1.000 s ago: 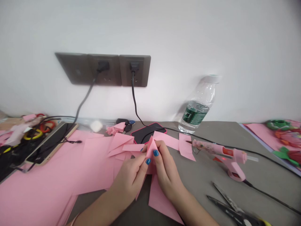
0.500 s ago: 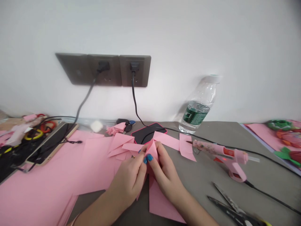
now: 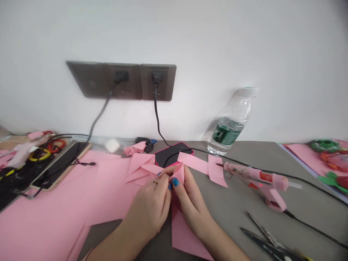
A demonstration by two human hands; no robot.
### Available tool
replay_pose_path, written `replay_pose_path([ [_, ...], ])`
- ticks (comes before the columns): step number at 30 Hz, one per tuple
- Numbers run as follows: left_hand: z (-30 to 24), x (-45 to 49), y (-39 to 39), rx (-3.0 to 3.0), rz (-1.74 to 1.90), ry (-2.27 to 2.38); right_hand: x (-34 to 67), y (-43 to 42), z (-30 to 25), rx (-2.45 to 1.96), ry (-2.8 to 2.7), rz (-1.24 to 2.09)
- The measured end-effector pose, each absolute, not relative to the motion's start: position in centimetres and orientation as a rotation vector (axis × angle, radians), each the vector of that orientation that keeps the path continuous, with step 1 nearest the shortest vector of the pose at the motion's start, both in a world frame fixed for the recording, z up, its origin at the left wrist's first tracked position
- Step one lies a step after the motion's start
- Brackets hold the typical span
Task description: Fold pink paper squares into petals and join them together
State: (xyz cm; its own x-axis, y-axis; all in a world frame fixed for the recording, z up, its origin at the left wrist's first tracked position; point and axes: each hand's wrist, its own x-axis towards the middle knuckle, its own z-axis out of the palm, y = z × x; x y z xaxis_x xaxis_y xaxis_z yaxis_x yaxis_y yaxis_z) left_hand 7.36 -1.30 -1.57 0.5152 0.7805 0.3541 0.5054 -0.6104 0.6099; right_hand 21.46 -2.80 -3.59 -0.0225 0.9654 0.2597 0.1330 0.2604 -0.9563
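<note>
Both my hands meet at the middle of the grey table [image 3: 233,206], pinching one small folded piece of pink paper [image 3: 179,174]. My left hand [image 3: 150,206] grips it from the left, a ring on one finger, thumb pressed against the fold. From the right, my right hand [image 3: 190,201] holds the same piece, its thumb touching the left thumb. A larger pink paper triangle [image 3: 185,235] lies flat under my wrists. Several cut pink pieces [image 3: 141,166] lie just beyond my fingers.
A pink glue gun [image 3: 258,181] rests to the right, its cord trailing off. Scissors [image 3: 269,241] lie at the lower right. A water bottle [image 3: 231,123] stands by the wall. A phone [image 3: 174,154] and a tablet [image 3: 59,165] lie on pink sheets [image 3: 54,210], cables running to wall sockets [image 3: 122,79].
My thumbs have drawn together over the fold and the pink piece has been pressed lower and flatter. The hands have barely shifted otherwise.
</note>
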Motion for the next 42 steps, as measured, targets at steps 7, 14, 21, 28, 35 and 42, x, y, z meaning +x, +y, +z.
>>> replay_pose_path([
  [7, -1.7, 7.1, -1.4, 2.402, 0.825, 1.123, 21.9, -1.9, -2.9, -0.991, -1.270, 1.009],
  [14, -1.6, 7.2, -1.5, 2.325, 0.814, 1.146, 22.3, -1.4, -2.7, -0.902, -1.099, 1.189],
  [21, -1.4, 7.0, -1.5, 2.294, 0.818, 1.119, 22.4, -1.3, -2.8, -0.841, -0.967, 1.300],
  [28, -1.0, 7.1, -1.8, 1.939, 0.804, 1.081, 22.9, -1.3, -2.9, -0.874, -1.011, 1.243],
  [35, -0.8, 7.1, -1.4, 1.778, 0.967, 1.109, 22.6, -1.5, -2.2, -0.961, -1.217, 1.154],
  [42, -0.7, 7.3, -1.2, 1.615, 1.074, 1.214, 22.5, -1.8, -2.5, -0.993, -1.245, 1.037],
])
